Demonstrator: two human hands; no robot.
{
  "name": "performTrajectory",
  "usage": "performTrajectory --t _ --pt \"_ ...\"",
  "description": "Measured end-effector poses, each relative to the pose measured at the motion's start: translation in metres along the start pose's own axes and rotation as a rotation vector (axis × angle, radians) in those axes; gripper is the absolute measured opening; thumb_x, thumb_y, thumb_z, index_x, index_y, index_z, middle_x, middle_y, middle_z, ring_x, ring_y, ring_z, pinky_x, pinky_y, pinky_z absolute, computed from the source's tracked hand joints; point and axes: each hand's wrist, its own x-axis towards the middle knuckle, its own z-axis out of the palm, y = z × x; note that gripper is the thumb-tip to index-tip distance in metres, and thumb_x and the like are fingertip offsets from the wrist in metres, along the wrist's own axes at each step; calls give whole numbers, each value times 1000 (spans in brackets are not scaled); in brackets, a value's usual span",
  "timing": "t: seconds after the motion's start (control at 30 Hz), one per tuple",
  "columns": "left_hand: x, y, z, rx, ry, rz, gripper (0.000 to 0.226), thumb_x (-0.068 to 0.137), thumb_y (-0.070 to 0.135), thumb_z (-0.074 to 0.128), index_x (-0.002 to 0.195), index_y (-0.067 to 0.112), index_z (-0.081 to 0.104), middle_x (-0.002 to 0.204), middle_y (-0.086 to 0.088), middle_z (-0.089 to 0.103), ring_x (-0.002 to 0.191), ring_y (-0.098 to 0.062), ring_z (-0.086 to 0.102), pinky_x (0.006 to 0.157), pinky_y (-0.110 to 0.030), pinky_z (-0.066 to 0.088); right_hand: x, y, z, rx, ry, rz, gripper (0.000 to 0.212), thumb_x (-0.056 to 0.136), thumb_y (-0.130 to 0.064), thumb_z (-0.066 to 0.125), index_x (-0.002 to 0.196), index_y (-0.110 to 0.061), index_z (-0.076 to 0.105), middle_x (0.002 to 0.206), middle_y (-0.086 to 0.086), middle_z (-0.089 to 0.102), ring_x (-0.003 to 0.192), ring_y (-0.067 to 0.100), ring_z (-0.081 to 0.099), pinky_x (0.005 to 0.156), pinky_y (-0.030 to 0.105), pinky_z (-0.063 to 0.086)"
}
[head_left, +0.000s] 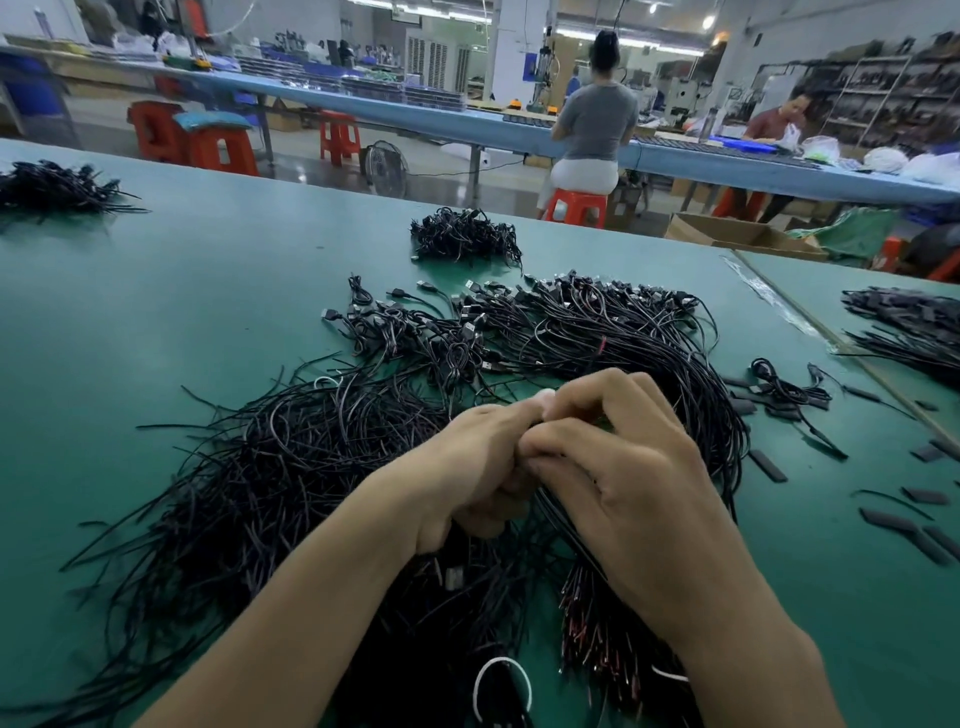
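My left hand (467, 467) and my right hand (618, 467) meet over the middle of a green table (156, 312). Both have their fingers curled round thin black cables (558, 512) that run between them; the exact grip is hidden by the fingers. Under the hands lies a big loose heap of black wire ties (270, 467). A bundle of black USB cables (597, 322) with plugs spreads out behind the hands. Cable ends with red wire (597, 639) lie below my right wrist.
A small pile of coiled cables (465, 236) sits further back, another pile (52, 189) at the far left. Black sleeve pieces (919, 525) are scattered at the right, more cables (909, 327) on the neighbouring table. Two people work at a long blue bench (467, 122) behind.
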Motion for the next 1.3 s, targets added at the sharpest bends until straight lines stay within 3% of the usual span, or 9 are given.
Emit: performTrajectory --t 0.13,0.23,0.33,0.53,0.8,0.87,1.0,1.2,1.3 --pt "-1 -2 6 33 -139 -82 80 72 97 22 39 25 35 44 8 28 34 -9 22 37 -12 19 2 7 -1 128 -59 64 10 86 -9 72 89 -19 72 97 -15 62 96 7 55 86 18 43" --pt "0 -3 8 53 -198 -50 82 60 104 21 42 26 33 47 8 26 36 -10 20 37 -14 19 1 13 -3 200 -116 155 18 83 -6 74 88 -23 70 93 -19 62 95 8 57 83 20 43" --pt "-2 -2 9 1 -250 -25 81 56 105 25 59 24 28 52 7 23 39 -10 16 38 -15 16 -1 16 -5 228 -118 159 17 84 -9 73 89 -24 69 90 -19 61 93 9 57 79 16 41" --pt "-2 -4 18 89 -115 20 84 73 94 9 62 22 53 48 8 29 36 -9 22 38 -15 19 -3 18 -9 270 -132 190 16 83 -20 75 92 -33 73 91 -20 64 93 5 62 79 14 45" --pt "1 -3 21 76 82 338 58 102 56 32 67 12 48 44 7 41 34 -5 33 35 -14 26 -2 17 -16 287 -96 236 13 82 -18 78 82 -30 72 81 -15 65 84 6 61 70 8 40" --pt "0 -4 21 72 64 375 54 103 53 34 71 12 52 43 8 40 33 -4 33 34 -13 25 -1 16 -15 228 -87 225 10 83 -21 77 83 -29 71 90 -17 60 90 5 59 76 9 42" --pt "-1 -4 23 37 65 415 59 98 62 31 58 22 49 43 6 39 33 -5 31 34 -14 24 0 15 -16 184 -80 184 7 83 -22 75 85 -26 71 102 -21 60 105 4 58 88 15 42" --pt "-1 -4 22 4 144 449 66 101 60 29 53 22 53 44 2 50 32 -4 37 36 -11 28 1 15 -17 232 12 215 13 77 -14 82 80 -26 76 83 -18 67 85 4 64 73 11 44" --pt "-3 -3 22 6 120 399 46 93 50 37 59 25 55 50 3 52 36 -4 37 37 -14 29 0 18 -18 284 52 262 18 74 -13 84 77 -29 76 75 -17 66 73 5 61 64 8 40"
